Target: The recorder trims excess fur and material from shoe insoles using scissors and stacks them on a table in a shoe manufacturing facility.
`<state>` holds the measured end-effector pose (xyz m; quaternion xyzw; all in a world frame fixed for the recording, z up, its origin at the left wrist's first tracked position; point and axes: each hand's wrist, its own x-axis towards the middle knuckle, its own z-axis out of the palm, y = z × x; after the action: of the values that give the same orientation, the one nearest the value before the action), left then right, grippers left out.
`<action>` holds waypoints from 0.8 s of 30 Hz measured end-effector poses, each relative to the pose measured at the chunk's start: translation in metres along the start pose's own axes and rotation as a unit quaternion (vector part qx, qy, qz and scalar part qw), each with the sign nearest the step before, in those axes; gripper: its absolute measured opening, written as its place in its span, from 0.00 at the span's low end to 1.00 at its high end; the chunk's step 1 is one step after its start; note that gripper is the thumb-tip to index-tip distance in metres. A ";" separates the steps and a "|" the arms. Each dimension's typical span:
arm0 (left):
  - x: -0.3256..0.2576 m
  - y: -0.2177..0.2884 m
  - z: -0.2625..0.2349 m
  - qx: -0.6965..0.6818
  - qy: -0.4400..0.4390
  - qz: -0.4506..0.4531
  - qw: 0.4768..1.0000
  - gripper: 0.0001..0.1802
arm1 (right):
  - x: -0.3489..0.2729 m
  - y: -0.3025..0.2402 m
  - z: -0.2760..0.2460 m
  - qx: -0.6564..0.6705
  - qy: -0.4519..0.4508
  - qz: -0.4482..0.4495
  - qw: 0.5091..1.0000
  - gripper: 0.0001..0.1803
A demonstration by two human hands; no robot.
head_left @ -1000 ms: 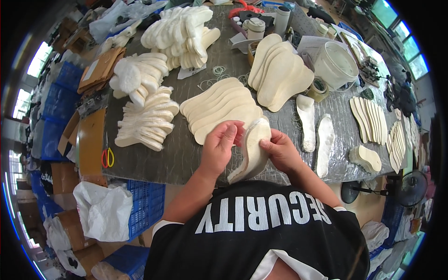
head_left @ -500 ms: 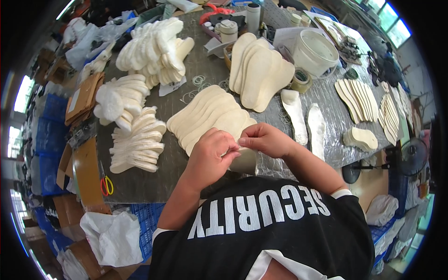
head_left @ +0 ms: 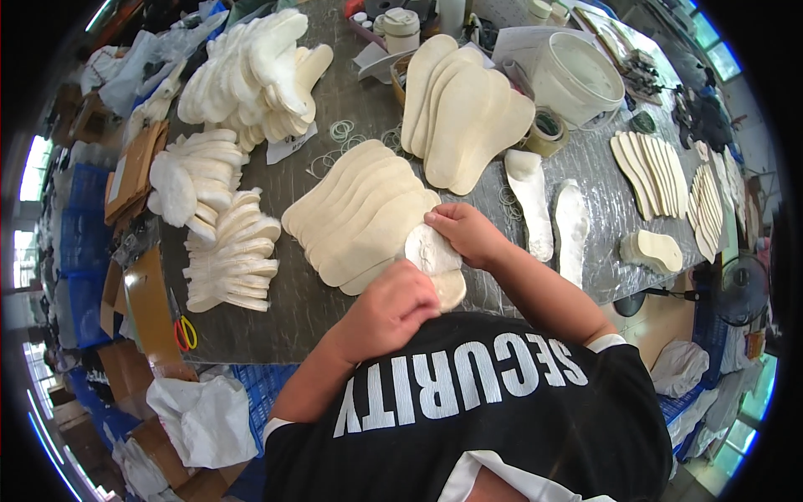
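Between my hands, in front of my chest, is a white, wrinkled insole (head_left: 429,251), with a cream rounded end (head_left: 452,289) showing just below it. My right hand (head_left: 470,235) pinches its far right edge between thumb and fingers. Curled at the near left edge, my left hand (head_left: 391,308) is closed on the same piece; its palm side is hidden. Just beyond lies a fanned stack of cream insoles (head_left: 355,217) on the dark table. A second group of larger cream insoles (head_left: 468,117) leans farther back.
Fluffy insole piles (head_left: 247,75) stand at the left, with yellow-handled scissors (head_left: 185,333) near the table edge. A white bucket (head_left: 577,79) and tape rolls (head_left: 548,132) are at the back right. Two white insoles (head_left: 529,205) lie right of my hand, rubber bands (head_left: 341,131) beyond the stack.
My hands were close together with fingertips meeting; now they are apart, the left nearer my body. The white insole face now shows between them. The whole view has shifted slightly.
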<state>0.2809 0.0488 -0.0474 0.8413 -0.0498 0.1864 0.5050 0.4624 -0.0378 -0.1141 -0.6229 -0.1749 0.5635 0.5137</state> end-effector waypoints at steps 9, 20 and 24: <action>-0.005 -0.017 -0.007 -0.004 0.100 -0.082 0.992 0.25 | -0.024 -0.025 0.003 0.221 -0.070 -0.012 0.973 0.17; 0.004 0.008 -0.009 0.125 0.117 0.016 0.985 0.19 | -0.051 -0.047 -0.007 0.024 -0.229 -0.084 0.969 0.17; 0.001 0.013 0.004 0.026 0.209 -0.034 0.977 0.20 | -0.056 -0.037 0.000 0.190 -0.165 -0.096 0.963 0.07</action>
<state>0.2794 0.0393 -0.0376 0.7976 0.0900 0.3422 0.4885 0.4589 -0.0674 -0.0536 -0.3930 -0.2063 0.6289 0.6384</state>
